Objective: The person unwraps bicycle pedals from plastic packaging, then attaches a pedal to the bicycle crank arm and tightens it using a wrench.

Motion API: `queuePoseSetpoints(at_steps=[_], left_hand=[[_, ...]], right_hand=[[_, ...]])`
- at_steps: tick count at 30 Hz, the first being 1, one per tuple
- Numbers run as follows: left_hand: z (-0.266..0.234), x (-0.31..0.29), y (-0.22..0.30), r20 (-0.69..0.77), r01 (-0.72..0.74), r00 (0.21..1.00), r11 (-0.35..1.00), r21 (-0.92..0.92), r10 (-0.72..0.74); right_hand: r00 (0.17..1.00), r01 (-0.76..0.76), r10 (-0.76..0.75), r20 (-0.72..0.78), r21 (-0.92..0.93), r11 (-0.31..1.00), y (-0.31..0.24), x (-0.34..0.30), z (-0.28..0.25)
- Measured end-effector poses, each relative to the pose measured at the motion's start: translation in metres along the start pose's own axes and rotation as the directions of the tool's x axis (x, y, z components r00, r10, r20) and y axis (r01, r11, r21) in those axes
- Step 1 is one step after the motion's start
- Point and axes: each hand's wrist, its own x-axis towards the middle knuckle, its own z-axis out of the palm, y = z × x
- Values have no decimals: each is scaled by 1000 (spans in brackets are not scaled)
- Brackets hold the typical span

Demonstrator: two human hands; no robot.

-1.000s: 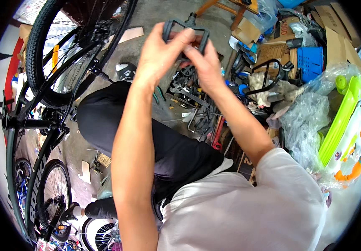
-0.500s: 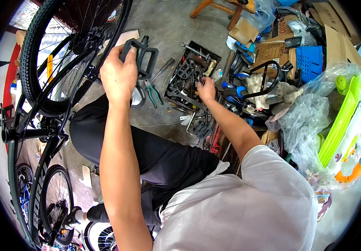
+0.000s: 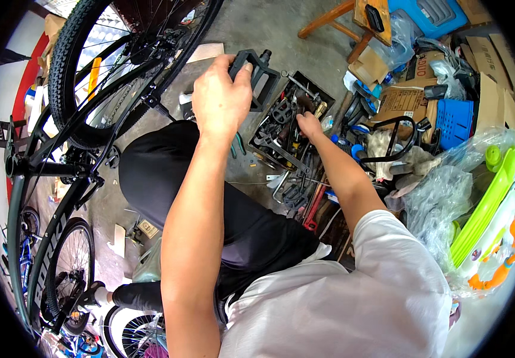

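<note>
My left hand is raised in front of me and grips a black bicycle pedal by its near edge. My right hand reaches down into a black tool tray on the floor, its fingers among several tools and black pedal parts. What those fingers hold, if anything, is hidden. A black bicycle stands to my left, its rear wheel and chain close to the left hand.
Cardboard boxes, a blue crate, clear plastic bags and a green and orange toy crowd the right. A wooden stool stands at the back. More bicycle wheels lie low on the left. Red-handled tools lie beside my knee.
Both hands were together on the pedal a second ago. The left hand kept it and swung left, then a little right, while the right hand dropped into the tool tray.
</note>
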Motion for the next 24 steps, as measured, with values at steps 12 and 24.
queuePoseSetpoints(at_steps=[12, 24], left_hand=[[-13, -1, 11, 43, 120, 993, 944, -308, -112], [-149, -81, -23, -340, -306, 938, 287, -908, -75]], right_hand=[[871, 251, -491, 16, 845, 473, -64, -172, -31], [-150, 956, -985, 89, 268, -121, -321, -305, -66]])
